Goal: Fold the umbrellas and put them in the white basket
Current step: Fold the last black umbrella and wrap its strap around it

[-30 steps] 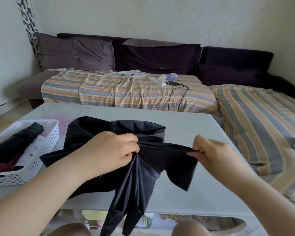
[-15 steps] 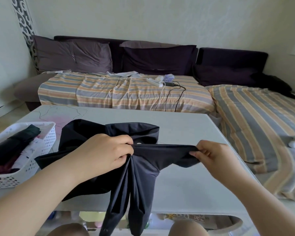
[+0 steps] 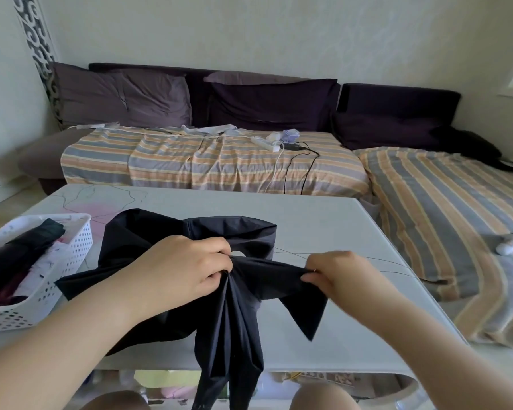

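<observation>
- Left hand (image 3: 179,269) fisted round the gathered middle of the black fabric umbrella canopy (image 3: 231,303), over the near part of the pale grey table (image 3: 338,226); likely pins the pleats so they don't spring loose.
- Right hand (image 3: 335,272) pinches one panel edge, drawn out sideways; probably flattening it before wrapping.
- Loose folds hang off the table's near edge.
- White perforated plastic basket (image 3: 74,247) at left, just beside the canopy: holds a folded dark umbrella (image 3: 18,255) plus pink and white items I can't identify.

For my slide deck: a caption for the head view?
Both hands gather a black umbrella canopy beside the white basket.
</observation>
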### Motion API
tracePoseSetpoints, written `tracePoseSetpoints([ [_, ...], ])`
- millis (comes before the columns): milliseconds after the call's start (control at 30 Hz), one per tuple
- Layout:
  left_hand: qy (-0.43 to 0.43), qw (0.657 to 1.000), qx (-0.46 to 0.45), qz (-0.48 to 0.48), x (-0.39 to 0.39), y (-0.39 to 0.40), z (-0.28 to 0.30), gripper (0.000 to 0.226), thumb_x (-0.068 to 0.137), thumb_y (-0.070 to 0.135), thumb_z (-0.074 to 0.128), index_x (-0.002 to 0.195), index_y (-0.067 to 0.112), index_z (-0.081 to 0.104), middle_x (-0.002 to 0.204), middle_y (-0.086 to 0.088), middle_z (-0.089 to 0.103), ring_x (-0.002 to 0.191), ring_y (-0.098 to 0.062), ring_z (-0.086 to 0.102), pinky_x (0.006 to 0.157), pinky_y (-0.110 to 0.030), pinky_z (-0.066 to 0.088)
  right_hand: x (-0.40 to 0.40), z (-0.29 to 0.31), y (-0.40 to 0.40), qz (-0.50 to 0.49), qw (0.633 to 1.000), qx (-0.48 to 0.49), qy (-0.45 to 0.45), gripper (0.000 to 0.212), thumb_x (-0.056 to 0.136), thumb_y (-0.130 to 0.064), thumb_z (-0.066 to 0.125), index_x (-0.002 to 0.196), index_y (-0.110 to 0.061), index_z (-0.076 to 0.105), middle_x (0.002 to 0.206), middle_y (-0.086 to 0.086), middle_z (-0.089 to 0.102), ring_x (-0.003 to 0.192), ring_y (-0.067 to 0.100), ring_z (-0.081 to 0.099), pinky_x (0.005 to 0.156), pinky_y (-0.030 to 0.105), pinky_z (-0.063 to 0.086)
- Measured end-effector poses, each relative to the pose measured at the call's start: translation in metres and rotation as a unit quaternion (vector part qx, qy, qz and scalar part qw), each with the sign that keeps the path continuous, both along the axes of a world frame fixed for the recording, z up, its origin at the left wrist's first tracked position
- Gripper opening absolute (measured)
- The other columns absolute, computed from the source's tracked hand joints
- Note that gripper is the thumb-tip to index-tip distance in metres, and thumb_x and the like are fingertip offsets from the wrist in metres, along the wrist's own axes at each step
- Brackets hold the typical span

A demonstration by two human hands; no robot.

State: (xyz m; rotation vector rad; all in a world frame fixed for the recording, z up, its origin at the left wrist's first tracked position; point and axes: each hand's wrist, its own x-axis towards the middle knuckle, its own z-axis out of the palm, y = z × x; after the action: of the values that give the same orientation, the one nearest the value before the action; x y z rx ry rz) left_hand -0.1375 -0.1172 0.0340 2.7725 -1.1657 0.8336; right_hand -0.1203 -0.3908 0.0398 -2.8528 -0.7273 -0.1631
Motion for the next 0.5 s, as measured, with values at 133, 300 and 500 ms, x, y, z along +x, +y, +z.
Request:
tracePoseSetpoints([
  [133,-0.006,1.000,0.009,-0.009,0.002,-0.001,-0.001,0.031,0.078,0.023,0.040,0.073,0.024,0.071,0.090,0.011,0.067,0.039,-0.012,0.050,0.037,-0.025,0.045,0.002,0.015,-0.019,0.066,0.989,-0.021,-0.130,0.041,0.094,-0.043,0.040,0.077,-0.013,0.064,0.067,-0.003,0.052,0.065,0.020,0.058,0.059,0.025,0.042],
  [300,0.003,1.000,-0.003,-0.006,-0.001,-0.003,0.001,0.031,0.077,0.023,0.040,0.073,0.026,0.071,0.085,0.015,0.067,0.039,-0.006,0.047,0.038,-0.021,0.041,-0.023,-0.008,-0.015,0.108,0.994,0.000,0.014,0.022,0.089,-0.047,0.047,0.080,-0.028,0.053,0.082,-0.015,0.051,0.082,0.006,0.047,0.073,0.029,0.045],
  [500,0.015,1.000,-0.003,0.000,-0.004,-0.002,0.003,0.030,0.077,0.024,0.040,0.075,0.026,0.071,0.087,0.016,0.066,0.040,-0.004,0.046,0.038,-0.019,0.039,-0.030,-0.020,0.042,0.070,0.997,0.018,0.037,0.056,0.092,-0.037,0.051,0.143,-0.032,0.028,0.117,-0.005,0.059,0.103,0.019,0.057,0.076,0.027,0.043],
])
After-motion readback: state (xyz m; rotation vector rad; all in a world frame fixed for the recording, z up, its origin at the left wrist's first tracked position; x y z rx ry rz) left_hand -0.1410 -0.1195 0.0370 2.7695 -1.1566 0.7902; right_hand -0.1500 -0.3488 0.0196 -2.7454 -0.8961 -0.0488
